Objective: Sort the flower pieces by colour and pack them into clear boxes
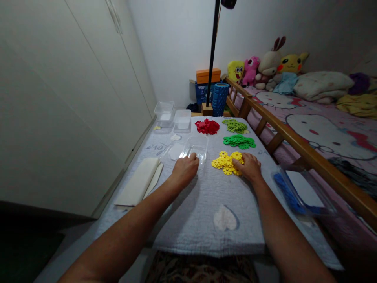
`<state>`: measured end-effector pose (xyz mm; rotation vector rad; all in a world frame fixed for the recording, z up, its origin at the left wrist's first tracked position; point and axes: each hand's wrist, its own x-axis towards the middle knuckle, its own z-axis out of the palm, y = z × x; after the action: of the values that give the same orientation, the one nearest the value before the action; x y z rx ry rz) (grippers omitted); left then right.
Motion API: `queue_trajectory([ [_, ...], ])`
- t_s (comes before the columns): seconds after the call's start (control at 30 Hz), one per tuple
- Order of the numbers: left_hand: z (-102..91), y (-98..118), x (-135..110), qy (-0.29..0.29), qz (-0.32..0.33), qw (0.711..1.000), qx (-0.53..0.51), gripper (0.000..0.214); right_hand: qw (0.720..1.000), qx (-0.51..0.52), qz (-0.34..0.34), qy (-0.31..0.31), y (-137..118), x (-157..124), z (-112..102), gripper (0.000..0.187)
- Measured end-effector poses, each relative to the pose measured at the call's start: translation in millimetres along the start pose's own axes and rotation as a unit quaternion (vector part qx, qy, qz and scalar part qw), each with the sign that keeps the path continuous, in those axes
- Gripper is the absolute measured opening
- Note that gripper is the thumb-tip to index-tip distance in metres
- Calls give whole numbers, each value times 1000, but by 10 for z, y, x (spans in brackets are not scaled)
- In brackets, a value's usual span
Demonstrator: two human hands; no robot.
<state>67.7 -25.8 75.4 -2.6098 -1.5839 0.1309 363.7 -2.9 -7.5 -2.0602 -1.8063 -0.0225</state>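
My left hand (185, 171) is closed at the near rim of a clear plastic container (198, 146) in the middle of the table. The fingertips are partly hidden behind the knuckles. At the right edge of a pile of yellow snowflake-shaped discs (225, 163), my right hand (249, 166) has its thumb over the pieces and its fingers curled round them. Behind the yellow pile lie dark green discs (239, 142), then light green ones (235, 126). A heap of red discs (207, 126) sits farther back, left of the light green.
Clear tubs (182, 121) stand at the back left, near stacked containers (164, 112). Folded cream sheets (138, 181) lie left. A lidded box of blue pieces (290, 192) sits at the right edge, beside the wooden bed rail (273, 133). A black pole (212, 55) rises behind.
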Motion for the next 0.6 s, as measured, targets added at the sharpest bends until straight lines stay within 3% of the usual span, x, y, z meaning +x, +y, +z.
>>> queue_trajectory([
  [0.27,-1,257,-4,-6,-34,999,-29,37,999,41,-26,-6,21,-2,3,52],
  [0.6,-47,305,-10,-15,-67,997,-46,37,993,64,-83,-49,-91,-47,-49,49],
])
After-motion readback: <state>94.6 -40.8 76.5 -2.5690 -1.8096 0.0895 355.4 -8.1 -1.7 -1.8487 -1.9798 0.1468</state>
